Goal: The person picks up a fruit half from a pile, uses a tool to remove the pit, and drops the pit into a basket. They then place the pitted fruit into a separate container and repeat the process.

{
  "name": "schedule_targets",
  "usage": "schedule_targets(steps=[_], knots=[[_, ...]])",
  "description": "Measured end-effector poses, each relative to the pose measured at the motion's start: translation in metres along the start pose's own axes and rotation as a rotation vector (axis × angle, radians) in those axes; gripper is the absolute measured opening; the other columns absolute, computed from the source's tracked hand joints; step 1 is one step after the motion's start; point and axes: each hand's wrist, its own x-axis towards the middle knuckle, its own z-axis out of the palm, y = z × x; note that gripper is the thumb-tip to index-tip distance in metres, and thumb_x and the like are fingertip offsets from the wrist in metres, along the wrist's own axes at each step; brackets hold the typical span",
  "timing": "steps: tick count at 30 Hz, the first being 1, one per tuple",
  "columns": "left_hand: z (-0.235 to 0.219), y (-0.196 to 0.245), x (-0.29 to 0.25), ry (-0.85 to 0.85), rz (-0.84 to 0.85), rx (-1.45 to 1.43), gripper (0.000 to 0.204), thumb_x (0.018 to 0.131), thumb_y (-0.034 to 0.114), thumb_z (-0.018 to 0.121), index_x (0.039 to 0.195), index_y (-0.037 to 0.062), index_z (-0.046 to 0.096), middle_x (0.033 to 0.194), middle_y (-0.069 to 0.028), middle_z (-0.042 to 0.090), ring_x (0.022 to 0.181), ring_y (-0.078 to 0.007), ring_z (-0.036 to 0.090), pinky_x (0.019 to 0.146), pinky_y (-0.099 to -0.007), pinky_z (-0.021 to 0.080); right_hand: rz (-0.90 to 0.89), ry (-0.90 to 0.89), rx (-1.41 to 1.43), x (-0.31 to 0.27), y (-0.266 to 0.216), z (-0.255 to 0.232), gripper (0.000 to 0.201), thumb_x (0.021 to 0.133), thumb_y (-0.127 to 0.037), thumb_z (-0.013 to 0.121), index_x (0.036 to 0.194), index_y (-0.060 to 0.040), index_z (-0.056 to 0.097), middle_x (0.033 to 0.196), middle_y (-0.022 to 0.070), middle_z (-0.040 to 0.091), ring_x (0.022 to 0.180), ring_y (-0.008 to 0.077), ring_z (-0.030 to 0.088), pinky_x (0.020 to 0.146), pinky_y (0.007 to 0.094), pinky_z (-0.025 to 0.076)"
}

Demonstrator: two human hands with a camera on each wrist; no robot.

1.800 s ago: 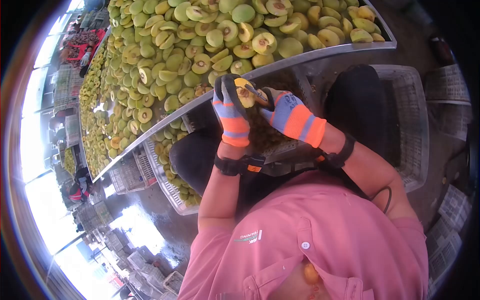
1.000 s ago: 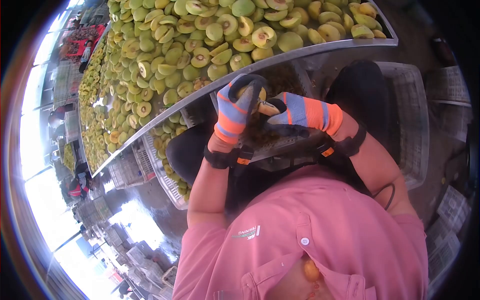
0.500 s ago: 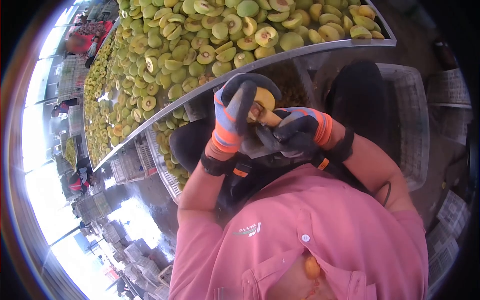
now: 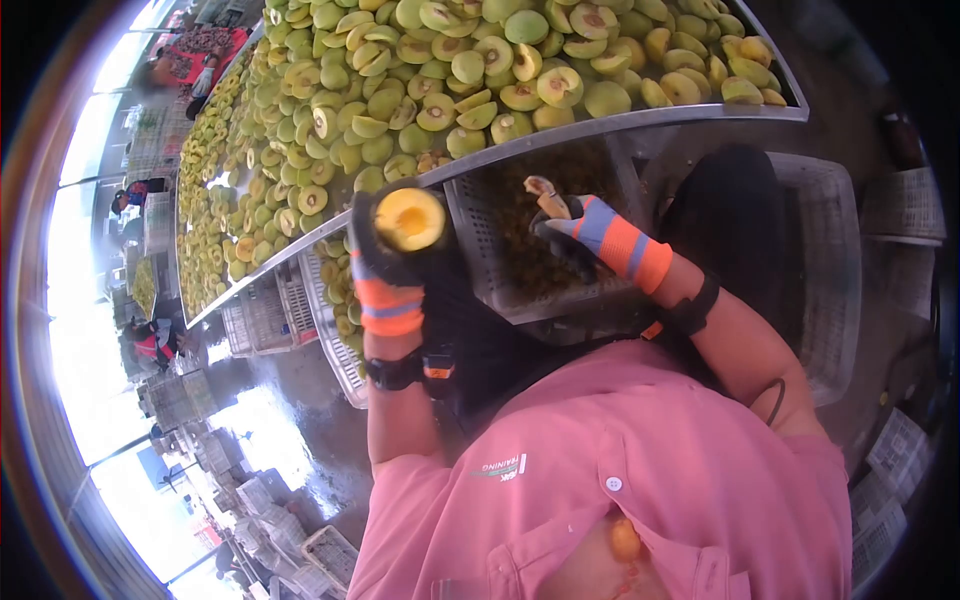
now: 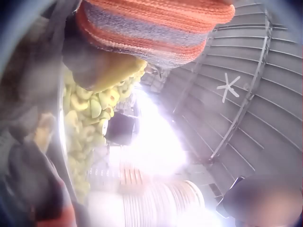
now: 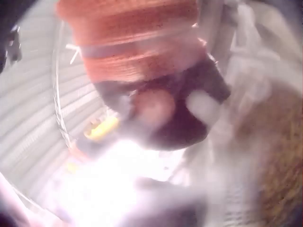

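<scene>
In the head view my gloved left hand (image 4: 388, 290) holds a peach half (image 4: 410, 219), its yellow cut face up with a smooth hollow in the middle. The same peach half (image 5: 116, 71) shows as a yellow curve under the glove in the left wrist view. My gloved right hand (image 4: 610, 238) grips a pitting tool (image 4: 553, 205) by its wooden handle, a whitish-brown piece of pit (image 4: 538, 186) at its tip. In the right wrist view the round end of the pitting tool's handle (image 6: 154, 109) pokes from the fist. The two hands are apart.
A metal-edged table (image 4: 620, 122) heaped with green-yellow peach halves (image 4: 470, 100) slopes across the front. Beneath my right hand stands a crate (image 4: 478, 245) of brown scraps. Another crate (image 4: 840, 270) is at the right; one with peach halves (image 4: 350, 370) is at the left.
The hands have parted: the left moved left and turned the peach half face up, now hollowed. The right moved up and right with the tool, the pit piece at its tip.
</scene>
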Motion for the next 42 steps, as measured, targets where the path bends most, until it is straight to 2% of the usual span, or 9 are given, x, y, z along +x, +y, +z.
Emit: schedule_targets(steps=[3,5,9,11,20,27,30,33,42], knots=[[-0.058,-0.012,-0.005,0.134,0.447,0.612,0.032,0.092,0.018,0.062,0.116,-0.0021,0.055,0.101,-0.0124,0.067,0.088,-0.0225,0.067,0.076,-0.0317,0.054,0.008,0.086,0.013,0.000,-0.002,0.002,0.018,0.085,-0.022,0.068,0.089,-0.0049,0.062,0.064,0.0038,0.059,0.040,0.0127,0.050,0.036,0.0271,0.038],[-0.099,-0.020,-0.005,0.431,-0.384,-0.147,0.044,0.097,0.043,0.049,0.114,0.0029,0.059,0.093,-0.0099,0.066,0.080,-0.0205,0.068,0.055,-0.0290,0.053,-0.018,0.035,-0.005,0.001,0.004,0.005,0.017,0.085,-0.022,0.067,0.089,-0.0062,0.062,0.064,0.0034,0.059,0.041,0.0126,0.050,0.037,0.0272,0.039],[-0.163,-0.073,-0.020,0.522,-0.554,0.100,0.034,0.097,0.026,0.052,0.117,-0.0001,0.057,0.103,-0.0111,0.066,0.086,-0.0210,0.067,0.066,-0.0302,0.055,-0.009,-0.022,-0.146,-0.002,0.003,0.009,0.016,0.085,-0.020,0.066,0.094,-0.0076,0.062,0.065,0.0019,0.058,0.047,0.0119,0.051,0.041,0.0277,0.040],[-0.198,-0.136,-0.032,0.446,-0.293,0.333,0.032,0.095,0.013,0.055,0.122,-0.0031,0.055,0.111,-0.0115,0.065,0.096,-0.0193,0.063,0.083,-0.0293,0.051,0.003,-0.016,-0.164,-0.004,0.002,0.008,0.016,0.085,-0.020,0.066,0.095,-0.0079,0.063,0.066,0.0017,0.058,0.048,0.0113,0.051,0.044,0.0260,0.040],[-0.089,-0.054,0.098,-0.053,-0.230,0.696,0.046,0.087,0.028,0.063,0.123,-0.0006,0.057,0.110,-0.0176,0.067,0.102,-0.0299,0.063,0.089,-0.0349,0.047,0.113,-0.117,0.513,0.008,-0.008,-0.008,0.020,0.088,-0.025,0.064,0.095,-0.0063,0.062,0.067,-0.0010,0.055,0.048,0.0114,0.049,0.044,0.0258,0.041],[-0.041,-0.123,0.191,-0.089,-0.175,1.135,0.074,0.073,0.043,0.074,0.131,0.0035,0.050,0.133,-0.0254,0.050,0.128,-0.0381,0.045,0.101,-0.0414,0.041,0.067,-0.241,0.867,0.024,-0.005,-0.024,0.014,0.092,-0.025,0.061,0.095,-0.0114,0.061,0.068,-0.0041,0.053,0.049,0.0052,0.046,0.042,0.0230,0.038],[-0.041,-0.134,0.192,-0.090,-0.114,1.014,0.065,0.071,0.028,0.079,0.124,0.0015,0.052,0.122,-0.0206,0.058,0.118,-0.0328,0.054,0.097,-0.0410,0.045,0.115,-0.027,0.169,-0.005,-0.023,-0.006,0.016,0.090,-0.026,0.063,0.088,-0.0104,0.062,0.068,-0.0021,0.056,0.048,0.0076,0.048,0.041,0.0236,0.038],[-0.041,-0.110,0.166,-0.081,-0.029,0.438,0.060,0.072,0.012,0.079,0.125,0.0028,0.053,0.117,-0.0154,0.061,0.108,-0.0258,0.059,0.091,-0.0363,0.049,-0.360,0.303,0.050,0.024,0.025,0.009,0.014,0.084,-0.019,0.067,0.086,-0.0056,0.064,0.067,0.0039,0.061,0.055,0.0101,0.057,0.047,0.0254,0.043],[0.035,-0.007,0.059,-0.335,0.190,0.125,0.064,0.069,-0.002,0.074,0.128,-0.0002,0.049,0.123,-0.0113,0.057,0.113,-0.0227,0.055,0.100,-0.0349,0.044,-0.278,0.076,0.122,-0.009,-0.033,0.005,0.033,0.095,-0.036,0.056,0.114,-0.0095,0.063,0.063,-0.0033,0.053,0.042,0.0048,0.043,0.036,0.0202,0.031]])
